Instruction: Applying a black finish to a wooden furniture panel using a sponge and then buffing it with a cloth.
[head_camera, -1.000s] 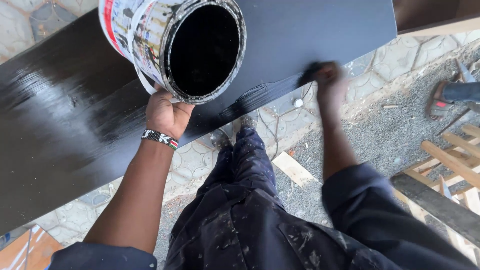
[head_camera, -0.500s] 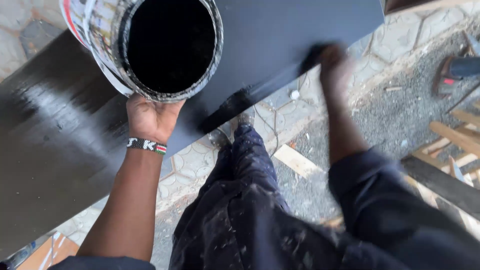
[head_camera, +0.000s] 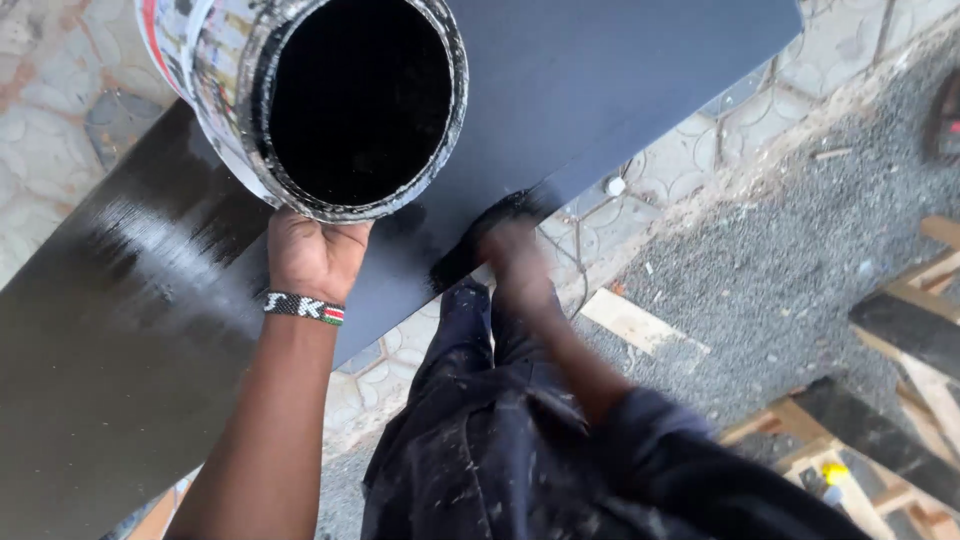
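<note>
Head view, left to right. A long black board (head_camera: 120, 380) runs diagonally from the lower left of the frame to the upper right; its left part is glossy and wet, its upper right part (head_camera: 640, 80) matte. Left hand (head_camera: 312, 255), wearing a beaded wristband (head_camera: 303, 307), sits left of centre, its fingers clenched around the underside of a paint can (head_camera: 350, 100). The can fills the top centre, tilted with its open mouth toward the camera, its inside black, its rim crusted. Right hand (head_camera: 515, 255), blurred, is just right of centre at the board's lower edge, touching a dark wet patch (head_camera: 485, 235); whether its fingers grasp anything cannot be told. Below are paint-flecked dark trousers (head_camera: 480, 440). Gravel ground (head_camera: 780, 270) and wooden slats (head_camera: 900, 340) lie at the right.
</note>
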